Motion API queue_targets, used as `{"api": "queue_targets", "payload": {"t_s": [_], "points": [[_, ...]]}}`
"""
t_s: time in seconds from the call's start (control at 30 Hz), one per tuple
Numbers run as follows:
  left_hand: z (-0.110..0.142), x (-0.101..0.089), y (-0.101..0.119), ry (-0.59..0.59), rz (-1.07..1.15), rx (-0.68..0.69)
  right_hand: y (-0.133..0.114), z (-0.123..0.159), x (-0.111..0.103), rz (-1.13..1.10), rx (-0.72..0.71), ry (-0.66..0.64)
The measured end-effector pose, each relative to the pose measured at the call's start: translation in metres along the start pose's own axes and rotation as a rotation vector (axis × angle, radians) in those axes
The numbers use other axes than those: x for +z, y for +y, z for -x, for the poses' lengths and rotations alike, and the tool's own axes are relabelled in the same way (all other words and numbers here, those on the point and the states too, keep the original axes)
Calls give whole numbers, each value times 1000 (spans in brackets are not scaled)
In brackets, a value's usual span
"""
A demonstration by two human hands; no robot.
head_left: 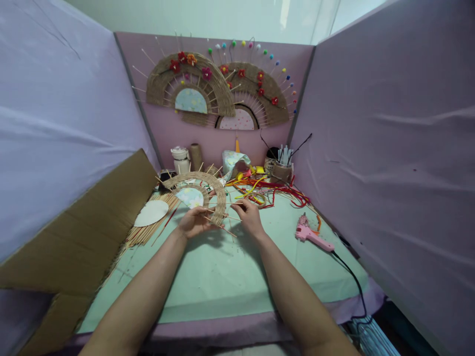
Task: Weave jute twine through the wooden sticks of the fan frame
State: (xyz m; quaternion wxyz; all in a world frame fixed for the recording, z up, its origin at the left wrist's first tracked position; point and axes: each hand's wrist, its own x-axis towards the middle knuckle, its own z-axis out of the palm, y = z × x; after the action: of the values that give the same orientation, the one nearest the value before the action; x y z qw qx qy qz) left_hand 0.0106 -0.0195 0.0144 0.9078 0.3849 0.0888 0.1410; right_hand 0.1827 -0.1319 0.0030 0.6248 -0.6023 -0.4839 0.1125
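Note:
A half-round fan of woven twine on thin wooden sticks [218,195] is held above the table, tilted, with a pale blue floral half-circle [191,197] at its centre. My left hand [198,221] is closed on its lower edge, the fingers partly hidden behind the weave. At the right rim, my right hand [248,213] pinches the end of one stick between thumb and fingertips. Other stick ends poke out past the twine around the arc.
A pink glue gun [313,238] with a black cord lies at right. Red and yellow pipe cleaners [274,188] are heaped behind. Loose sticks, a white oval [151,213] and a cardboard sheet [92,222] are at left. Two decorated fans [278,94] hang on the back panel.

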Motion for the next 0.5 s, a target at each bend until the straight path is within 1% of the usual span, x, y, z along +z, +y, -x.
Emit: {"api": "queue_targets", "payload": {"t_s": [0.17, 0.3, 0.4, 0.5], "points": [[3, 8, 0, -59, 24, 6, -1, -1, 0, -63, 53, -11], [7, 9, 2, -96, 35, -14, -2, -2, 0, -140, 99, -51], [8, 7, 3, -112, 30, -39, -3, -1, -1, -158, 95, -75], [8, 6, 4, -124, 23, -63, -3, -1, -1, -137, 86, -72]]}}
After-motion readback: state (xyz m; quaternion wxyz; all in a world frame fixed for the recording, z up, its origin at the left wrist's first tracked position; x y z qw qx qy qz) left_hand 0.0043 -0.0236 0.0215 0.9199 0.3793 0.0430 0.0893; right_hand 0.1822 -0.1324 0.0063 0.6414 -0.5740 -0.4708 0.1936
